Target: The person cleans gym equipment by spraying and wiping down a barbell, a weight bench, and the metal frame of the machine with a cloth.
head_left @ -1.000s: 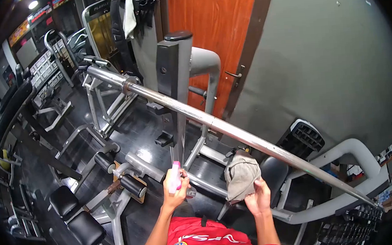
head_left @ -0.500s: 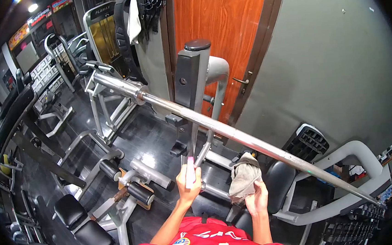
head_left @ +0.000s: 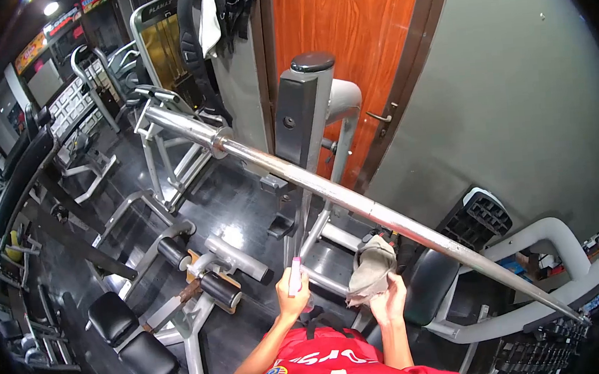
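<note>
Polished, glossy metal barbell; soft, matt grey cloth; smooth pink-and-white plastic spray bottle; glossy wood-grain door; black padded vinyl seats; shiny dark floor.

Left hand gripping a pink spray bottle; right hand holding a grey cloth beneath the steel barbell.

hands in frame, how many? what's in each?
2. The left hand grips a pink-topped bottle, held upright. The right hand, beside it, holds a grey cloth just below the steel barbell. No other hands are visible.
</note>
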A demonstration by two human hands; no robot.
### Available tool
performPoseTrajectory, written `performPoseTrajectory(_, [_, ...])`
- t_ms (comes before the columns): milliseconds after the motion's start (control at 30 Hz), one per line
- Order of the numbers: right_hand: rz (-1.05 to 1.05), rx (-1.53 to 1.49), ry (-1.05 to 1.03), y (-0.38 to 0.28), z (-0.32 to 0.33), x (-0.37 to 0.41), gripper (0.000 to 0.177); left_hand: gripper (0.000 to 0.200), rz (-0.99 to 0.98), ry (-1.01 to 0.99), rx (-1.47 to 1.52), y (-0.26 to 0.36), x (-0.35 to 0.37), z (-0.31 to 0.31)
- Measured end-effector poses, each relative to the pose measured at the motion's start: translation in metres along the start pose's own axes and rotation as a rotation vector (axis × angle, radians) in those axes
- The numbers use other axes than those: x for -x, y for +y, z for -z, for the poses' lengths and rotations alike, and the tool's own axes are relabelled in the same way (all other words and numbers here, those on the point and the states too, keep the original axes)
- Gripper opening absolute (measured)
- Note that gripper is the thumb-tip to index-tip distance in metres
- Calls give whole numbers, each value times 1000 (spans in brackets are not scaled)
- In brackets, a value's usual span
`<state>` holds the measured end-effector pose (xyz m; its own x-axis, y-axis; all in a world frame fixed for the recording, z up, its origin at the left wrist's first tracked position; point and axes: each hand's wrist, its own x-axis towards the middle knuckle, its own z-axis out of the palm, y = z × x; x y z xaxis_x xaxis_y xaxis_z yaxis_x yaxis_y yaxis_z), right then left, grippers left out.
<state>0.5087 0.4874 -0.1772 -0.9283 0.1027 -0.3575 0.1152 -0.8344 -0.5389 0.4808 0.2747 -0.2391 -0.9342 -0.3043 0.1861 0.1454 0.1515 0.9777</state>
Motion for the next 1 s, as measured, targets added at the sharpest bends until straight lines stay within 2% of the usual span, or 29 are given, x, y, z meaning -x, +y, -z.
performPoseTrajectory(67, [-35,-56,-37,-3,-7,-9,44,10,-5,-19,-77,-19,4,0])
performPoseTrajectory(200, [-49,-118,-131,6,-2,-44,46,13,-10,-24,-107,-9,10,-6])
performPoseTrajectory(267, [-8,-92,-176,18,-5,-69,43,15,77,-16,10,9,13,-9])
performPoseTrajectory(300, [-12,-12,-104,15,-25,-73,46,14,81,-27,21,5,16,-9])
performPoseTrajectory(333, [79,65,-81,26,-20,-95,46,14,80,-23,13,7,19,-9])
performPoseTrajectory(400, [946,1458,-86,40,-14,-131,48,10,106,-42,84,12,22,-9])
performPoseTrajectory(467, [134,428,-61,32,-61,-155,50,9,69,-43,90,9,29,-7])
performPoseTrajectory(533, [795,323,-408,16,-140,-169,53,9,61,-54,72,13,37,-3])
performPoseTrajectory(600, [1094,667,-342,-4,-184,-182,53,9,62,-39,55,19,44,2])
performPoseTrajectory(667, [1229,579,-522,-5,-224,-186,49,8,96,23,52,15,51,6])
performPoseTrajectory(733, [1560,969,-612,-2,-245,-191,47,8,113,48,58,11,56,9])
performPoseTrajectory(767, [1594,846,-565,15,-240,-201,43,8,119,68,61,9,59,11])
performPoseTrajectory(800, [1466,839,-682,21,-225,-206,43,8,127,88,65,9,61,13])
performPoseTrajectory(867, [1563,1050,-492,49,-186,-203,39,8,137,109,64,7,61,17])
performPoseTrajectory(933, [1355,1206,-419,90,-125,-211,39,8,147,116,65,7,62,19])
performPoseTrajectory(1000, [1265,1295,-589,114,-74,-201,42,5,141,69,44,7,59,20])
